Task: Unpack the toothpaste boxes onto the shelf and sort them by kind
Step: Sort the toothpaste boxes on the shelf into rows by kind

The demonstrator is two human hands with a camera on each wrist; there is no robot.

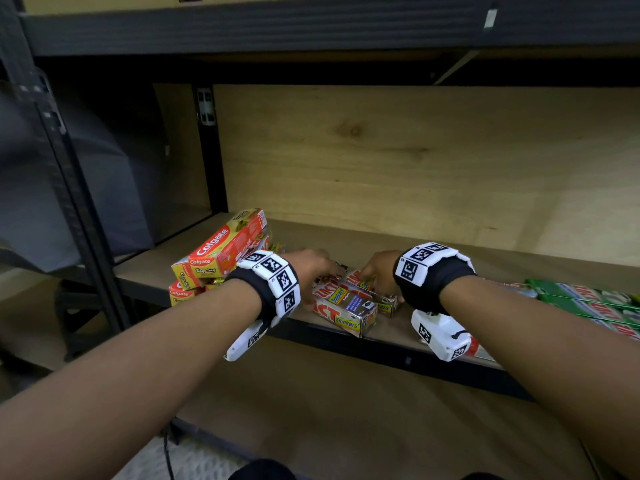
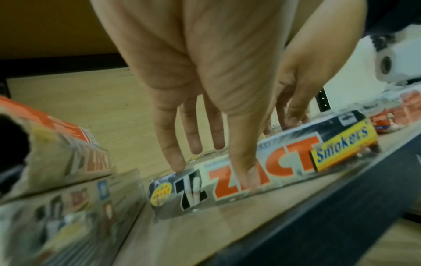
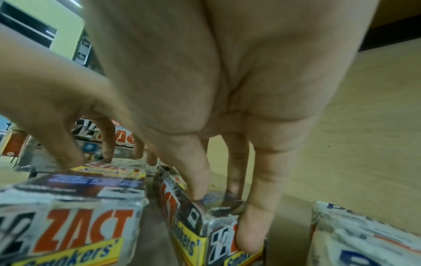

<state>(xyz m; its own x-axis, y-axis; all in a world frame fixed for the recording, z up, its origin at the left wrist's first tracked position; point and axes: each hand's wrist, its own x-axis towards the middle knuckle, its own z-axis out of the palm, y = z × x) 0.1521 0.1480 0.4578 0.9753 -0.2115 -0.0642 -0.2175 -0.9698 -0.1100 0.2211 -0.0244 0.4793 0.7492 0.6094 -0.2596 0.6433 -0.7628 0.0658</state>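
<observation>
Several silver Zact Smokers boxes (image 1: 343,310) lie on the wooden shelf (image 1: 450,251) near its front edge. My left hand (image 1: 318,268) pinches one Zact box (image 2: 284,158), thumb (image 2: 248,172) on its printed front face and fingers (image 2: 175,162) over its top edge. My right hand (image 1: 377,271) rests beside it, with straight fingers (image 3: 198,180) touching the top of a second Zact box (image 3: 182,207) and its thumb (image 3: 63,154) on the neighbouring box (image 3: 86,225). A stack of red and yellow Colgate boxes (image 1: 225,251) sits to the left.
Green boxes (image 1: 588,299) lie flat at the right end of the shelf, and a white box with blue print (image 3: 364,234) lies just right of my right hand. The dark metal front rail (image 1: 398,355) runs below my wrists. An upper shelf (image 1: 311,29) hangs overhead.
</observation>
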